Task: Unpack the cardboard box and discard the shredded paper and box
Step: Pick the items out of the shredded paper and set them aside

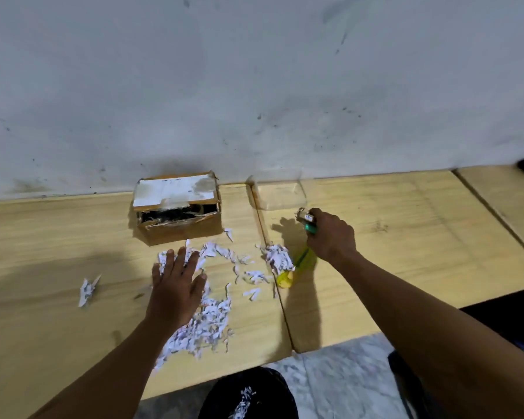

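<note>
The cardboard box [177,205] sits on the wooden desk [49,255] against the marked white wall [254,86], at the far edge. Its top carries a torn white label, and the front of the top is ripped open on a dark interior; what lies inside is too dark to tell.

Shredded paper [206,323] is strewn over the desk in front of the box, with the thickest drift running toward the near edge. A smaller clump [277,257] lies just right of the seam between the 2 desk panels, and 1 stray piece [87,288] lies apart to the left.

The left hand [176,285] lies flat, palm down and fingers spread, on the far end of the shreds, grasping nothing. The right hand [330,234] is clenched around a small item [307,220] with a green part and a barcode sticker; its exact kind is unclear. Just below that hand, a yellow-and-green object [291,272] rests on the desk touching the smaller clump; whether the hand also touches it cannot be told.

A clear plastic container [280,193] stands at the wall, to the right of the box. Below the near desk edge, a black bag [248,394] holds a few shreds, standing on a marbled floor [339,376].
</note>
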Available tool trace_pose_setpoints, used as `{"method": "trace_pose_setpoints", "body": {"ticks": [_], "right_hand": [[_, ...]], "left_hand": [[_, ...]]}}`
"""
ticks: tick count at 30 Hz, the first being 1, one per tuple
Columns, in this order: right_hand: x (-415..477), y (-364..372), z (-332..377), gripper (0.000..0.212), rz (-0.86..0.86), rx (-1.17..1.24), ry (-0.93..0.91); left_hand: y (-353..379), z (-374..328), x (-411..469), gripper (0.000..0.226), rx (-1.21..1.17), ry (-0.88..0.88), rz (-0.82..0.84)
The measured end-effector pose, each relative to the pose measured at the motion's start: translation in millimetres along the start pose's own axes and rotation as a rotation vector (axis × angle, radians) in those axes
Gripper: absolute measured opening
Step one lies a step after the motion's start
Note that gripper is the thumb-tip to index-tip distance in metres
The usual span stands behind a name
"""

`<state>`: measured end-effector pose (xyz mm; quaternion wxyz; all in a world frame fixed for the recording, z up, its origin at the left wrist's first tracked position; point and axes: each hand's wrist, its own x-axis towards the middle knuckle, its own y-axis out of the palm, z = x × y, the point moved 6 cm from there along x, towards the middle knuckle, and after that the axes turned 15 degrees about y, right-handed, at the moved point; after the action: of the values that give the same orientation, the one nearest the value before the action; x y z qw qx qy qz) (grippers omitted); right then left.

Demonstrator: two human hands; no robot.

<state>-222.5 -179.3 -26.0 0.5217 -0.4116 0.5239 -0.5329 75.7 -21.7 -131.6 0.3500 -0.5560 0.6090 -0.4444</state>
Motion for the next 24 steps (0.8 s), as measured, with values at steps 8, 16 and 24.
{"method": "trace_pose_setpoints", "body": {"ticks": [8, 16, 24], "right_hand": [[26.5, 35.1, -109.3, 0.033, 0.008, -0.039, 0.4], [14.2, 63.5, -104.7, 0.097, -0.012, 0.102, 0.515], [14.2, 68.7, -107.8, 0.098, 0.065, 0.21, 0.548]], "left_hand": [[-0.4, -3.2, 2.8, 0.064, 0.086, 0.0, -0.02], [-2.3, -3.6, 3.0, 0.064, 0.091, -0.003, -0.004], [-1.1, -2.8, -0.6, 0.063, 0.07, -0.01, 0.001]]}}
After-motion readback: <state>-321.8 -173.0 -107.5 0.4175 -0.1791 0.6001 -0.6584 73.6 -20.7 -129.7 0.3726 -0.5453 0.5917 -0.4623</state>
